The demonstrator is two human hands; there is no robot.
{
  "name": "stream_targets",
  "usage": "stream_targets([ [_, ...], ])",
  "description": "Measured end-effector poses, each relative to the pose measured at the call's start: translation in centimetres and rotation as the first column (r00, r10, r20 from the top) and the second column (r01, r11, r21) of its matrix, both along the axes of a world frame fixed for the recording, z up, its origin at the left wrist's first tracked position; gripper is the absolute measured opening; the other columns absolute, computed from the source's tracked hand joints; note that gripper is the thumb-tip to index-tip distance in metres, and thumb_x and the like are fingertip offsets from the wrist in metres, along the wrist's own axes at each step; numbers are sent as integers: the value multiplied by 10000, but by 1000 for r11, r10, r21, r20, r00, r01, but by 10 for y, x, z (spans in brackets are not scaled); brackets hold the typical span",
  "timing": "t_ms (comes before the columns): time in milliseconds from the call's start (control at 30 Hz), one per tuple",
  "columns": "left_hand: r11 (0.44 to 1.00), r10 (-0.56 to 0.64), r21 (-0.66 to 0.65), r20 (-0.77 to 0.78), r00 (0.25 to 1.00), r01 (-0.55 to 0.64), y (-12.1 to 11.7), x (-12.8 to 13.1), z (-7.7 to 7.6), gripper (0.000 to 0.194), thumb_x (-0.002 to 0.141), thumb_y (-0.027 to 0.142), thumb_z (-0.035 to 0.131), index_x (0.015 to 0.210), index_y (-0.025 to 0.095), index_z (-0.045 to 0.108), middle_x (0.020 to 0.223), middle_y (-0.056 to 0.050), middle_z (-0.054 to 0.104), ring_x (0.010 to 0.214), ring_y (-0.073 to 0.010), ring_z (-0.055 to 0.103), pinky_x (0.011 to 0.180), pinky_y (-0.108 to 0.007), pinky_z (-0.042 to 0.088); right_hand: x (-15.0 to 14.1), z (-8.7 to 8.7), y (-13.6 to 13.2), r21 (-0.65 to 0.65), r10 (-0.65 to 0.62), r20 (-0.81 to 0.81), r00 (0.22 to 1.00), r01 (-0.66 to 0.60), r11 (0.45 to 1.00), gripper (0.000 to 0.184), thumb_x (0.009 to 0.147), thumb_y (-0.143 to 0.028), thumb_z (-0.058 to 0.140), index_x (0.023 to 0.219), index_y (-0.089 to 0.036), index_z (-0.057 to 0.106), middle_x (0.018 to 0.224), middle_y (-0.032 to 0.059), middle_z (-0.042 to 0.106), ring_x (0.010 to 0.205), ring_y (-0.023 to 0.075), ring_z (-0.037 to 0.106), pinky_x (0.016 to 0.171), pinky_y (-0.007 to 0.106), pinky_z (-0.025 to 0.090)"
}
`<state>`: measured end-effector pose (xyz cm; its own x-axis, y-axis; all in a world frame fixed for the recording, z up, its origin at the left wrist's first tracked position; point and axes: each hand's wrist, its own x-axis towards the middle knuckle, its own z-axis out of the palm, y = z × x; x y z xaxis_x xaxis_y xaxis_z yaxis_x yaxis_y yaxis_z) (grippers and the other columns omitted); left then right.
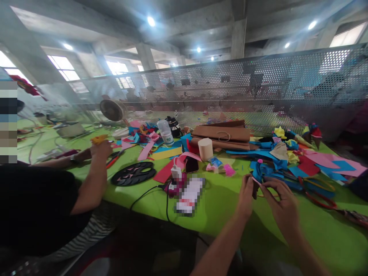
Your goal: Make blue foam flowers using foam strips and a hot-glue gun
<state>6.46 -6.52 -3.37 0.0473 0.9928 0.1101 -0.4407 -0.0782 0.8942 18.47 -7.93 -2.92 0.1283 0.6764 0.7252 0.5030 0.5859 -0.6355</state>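
Note:
Over the front right of the green table, my left hand (246, 193) and my right hand (281, 199) pinch a thin pink strip (256, 181), apparently paper, between their fingertips. A small dark piece hangs at my left fingers; I cannot make out what it is. Just behind the hands lies a crumpled blue paper piece (258, 170) with a small pink ball (260, 161) at its top. Orange-handled scissors (322, 200) rest to the right of my right hand.
Pink, red and blue paper pieces (335, 161) lie at the right. Left of my hands are a phone (190, 195), a magenta power socket (174, 188) with cables, and a cream roll (205, 149). A co-worker's hand (101, 148) holds something yellow. A perforated partition (201, 88) stands behind.

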Motion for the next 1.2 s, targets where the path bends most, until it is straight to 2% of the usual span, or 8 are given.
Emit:
stream_targets([
  [167,1000,-9,-21,25,1000,10,-1,0,4,659,792,851,615,936,220,492,685,68,369,585,-101,287,567,-267,237,-1,2,-3,-17,-5,2,1000,5,1000,178,962,-407,672,917,-247,736,1043,80,739,1016,275,717,890,419,542],
  [300,999,-10,-48,69,998,14,-1,0,5,652,767,833,662,924,222,496,699,64,377,598,-104,295,580,-272,229,-1,4,-8,-19,1,15,1000,-1,1000,155,968,-386,670,928,-253,737,1060,80,740,1023,277,719,902,432,541],
  [400,999,-9,-49,63,998,12,-1,-1,1,611,804,806,650,929,224,511,708,55,395,617,-116,325,594,-278,244,-1,6,-11,-15,-3,45,999,4,1000,139,979,-370,661,948,-260,739,1069,80,738,1014,273,721,894,429,544],
  [567,999,-12,-35,44,999,14,-1,-3,-3,588,839,789,623,912,218,503,688,58,381,595,-114,307,578,-283,237,0,5,-11,50,-16,82,996,12,999,101,974,-338,674,948,-263,737,1003,64,729,963,255,714,845,398,554],
  [767,998,-33,-51,112,993,39,-2,-2,-3,585,824,771,656,846,212,485,648,61,391,568,-101,304,563,-271,229,0,6,-10,56,-16,102,995,11,998,90,973,-332,680,939,-266,731,946,41,729,896,231,708,809,377,554],
  [1200,986,-50,-150,156,987,73,-1,-2,-9,622,786,801,665,760,198,517,619,45,441,578,-105,332,585,-277,232,-1,6,-11,-29,44,19,999,-43,999,76,938,-354,719,923,-279,713,893,24,741,831,235,700,742,365,556],
])
